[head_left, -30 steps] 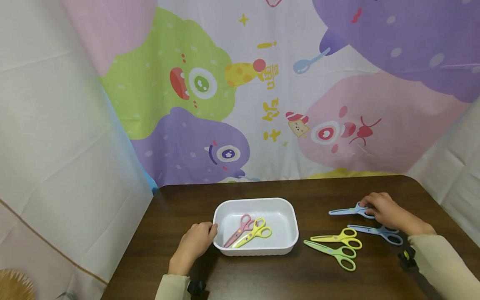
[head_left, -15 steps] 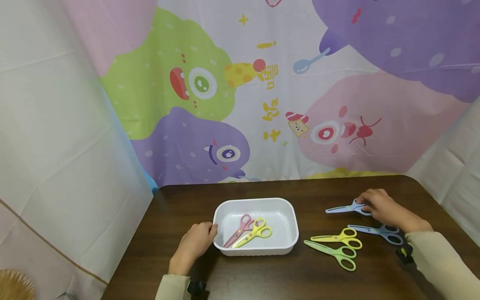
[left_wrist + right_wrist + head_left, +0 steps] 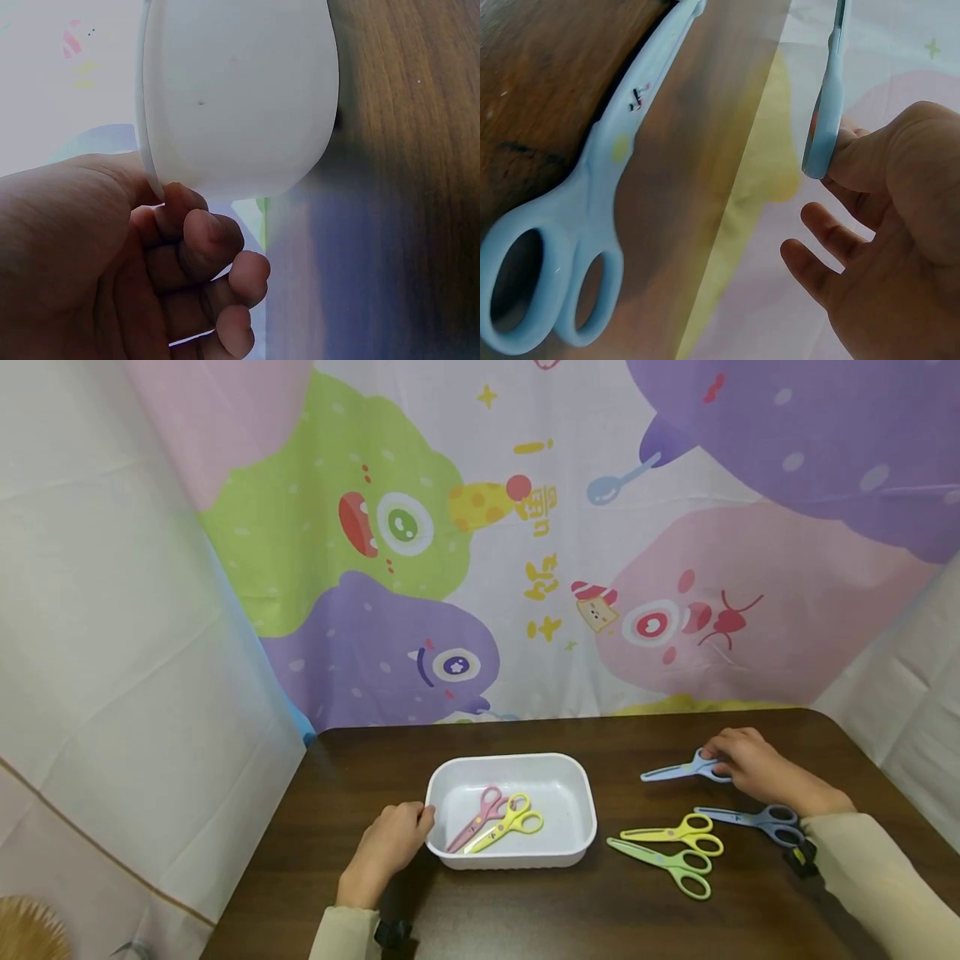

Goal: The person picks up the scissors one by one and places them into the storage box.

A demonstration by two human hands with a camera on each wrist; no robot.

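My right hand (image 3: pixel 757 766) pinches a pair of light blue scissors (image 3: pixel 678 770) by the handle, blades pointing left. The right wrist view shows those scissors (image 3: pixel 826 112) edge-on between thumb and forefinger, above the tabletop. Below that hand lies a second pair of blue scissors (image 3: pixel 750 821), its handle close to my wrist. My left hand (image 3: pixel 390 843) grips the left rim of a white plastic tray (image 3: pixel 517 862), thumb over the rim and fingers curled at the wall. Inside the tray, yellow scissors (image 3: pixel 504 827) lie partly over pink scissors (image 3: pixel 476 820).
Right of the tray, yellow scissors (image 3: pixel 672 833) and green scissors (image 3: pixel 663 862) lie close together on the dark wooden table (image 3: pixel 525 910). A cartoon-printed curtain (image 3: pixel 555 693) hangs behind the table's far edge. Pale cloth (image 3: pixel 127 652) hangs at the left.
My right hand has moved left and slightly away from me, carrying the light blue scissors with it. The left hand and tray have stayed in place.
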